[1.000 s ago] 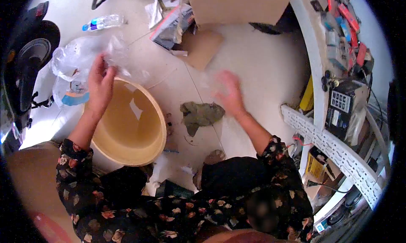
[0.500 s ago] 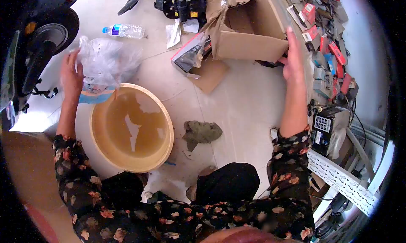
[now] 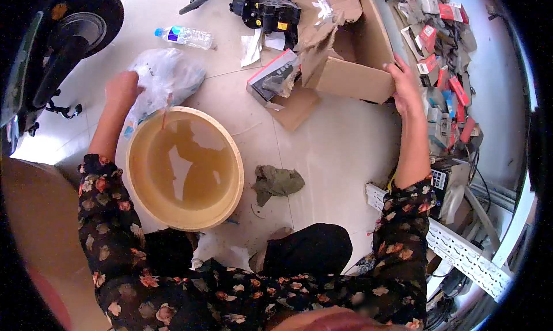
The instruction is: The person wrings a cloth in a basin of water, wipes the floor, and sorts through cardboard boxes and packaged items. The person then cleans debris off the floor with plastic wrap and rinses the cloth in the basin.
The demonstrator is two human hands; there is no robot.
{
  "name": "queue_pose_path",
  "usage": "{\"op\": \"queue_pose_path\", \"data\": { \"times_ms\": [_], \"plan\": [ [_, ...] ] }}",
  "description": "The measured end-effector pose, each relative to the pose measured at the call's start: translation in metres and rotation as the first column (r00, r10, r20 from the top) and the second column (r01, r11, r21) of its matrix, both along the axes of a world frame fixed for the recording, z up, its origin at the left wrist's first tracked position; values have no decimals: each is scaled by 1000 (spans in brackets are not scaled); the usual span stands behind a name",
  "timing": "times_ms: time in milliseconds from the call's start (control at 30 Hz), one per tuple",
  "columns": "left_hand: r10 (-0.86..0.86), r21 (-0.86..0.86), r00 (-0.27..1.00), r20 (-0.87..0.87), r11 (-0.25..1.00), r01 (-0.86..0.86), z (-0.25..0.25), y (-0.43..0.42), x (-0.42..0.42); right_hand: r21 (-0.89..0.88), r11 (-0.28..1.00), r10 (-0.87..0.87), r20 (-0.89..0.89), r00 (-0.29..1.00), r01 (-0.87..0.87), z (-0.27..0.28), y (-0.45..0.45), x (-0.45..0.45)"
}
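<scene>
Honestly, go easy: left hand [image 3: 122, 88] grips thin bag [image 3: 168, 71], upper left; right hand [image 3: 407, 90] grips box flap [image 3: 352, 80], upper right.

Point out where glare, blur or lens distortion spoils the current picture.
Head view: glare whites out the floor at far left; head view: bright reflections break up the brownish liquid in the basin; head view: the left hand looks slightly soft; head view: the wide lens leaves dark, rounded corners.
</scene>
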State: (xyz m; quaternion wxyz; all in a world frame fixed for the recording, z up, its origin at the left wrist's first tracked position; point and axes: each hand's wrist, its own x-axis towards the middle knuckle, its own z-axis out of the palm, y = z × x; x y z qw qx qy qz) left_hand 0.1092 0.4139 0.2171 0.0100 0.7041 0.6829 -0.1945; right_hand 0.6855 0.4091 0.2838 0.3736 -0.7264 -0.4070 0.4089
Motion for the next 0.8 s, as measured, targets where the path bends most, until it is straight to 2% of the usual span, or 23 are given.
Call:
{"op": "queue_pose_path", "data": {
  "times_ms": [33, 100, 133, 200, 267, 367, 467, 600, 667, 767, 800],
  "plan": [
    [31, 50, 998, 47, 998, -33, 16, 1, 16, 39, 999, -22, 8, 1000, 22, -11, 2, 14],
    [-40, 144, 985, 170, 989, 15, 44, -3, 53, 149, 987, -76, 53, 996, 67, -35, 4, 52],
    [-78, 197, 971, 228, 980, 32, 53, -4, 61, 158, 987, -52, 70, 996, 40, -27, 2, 54],
    [-176, 230, 933, 313, 967, 105, 40, -4, 63, 166, 986, -7, 106, 994, -11, -12, -12, 54],
    [-191, 186, 862, 470, 976, 115, 25, -4, 65, 195, 981, -16, 135, 991, -11, 2, -15, 45],
    [-325, 243, 806, 495, 942, 231, 20, -14, 74, 225, 974, -38, 210, 977, -11, 18, -8, 55],
    [-372, 251, 716, 590, 928, 275, 7, -18, 80, 185, 979, 25, 293, 956, -82, 58, -34, 57],
    [-319, 164, 668, 672, 944, 286, 8, -20, 93, 107, 994, -50, 308, 950, 18, 88, -100, 45],
    [-347, 197, 624, 700, 934, 298, 1, -20, 95, 195, 976, -125, 142, 982, 96, 92, -134, 31],
    [-346, 189, 581, 736, 930, 315, -3, -17, 103, 129, 984, -152, 245, 958, 124, 83, -173, 39],
    [-355, 200, 571, 740, 927, 318, -4, -18, 106, 139, 977, -186, 193, 963, 161, 86, -184, 34]
  ]
}}
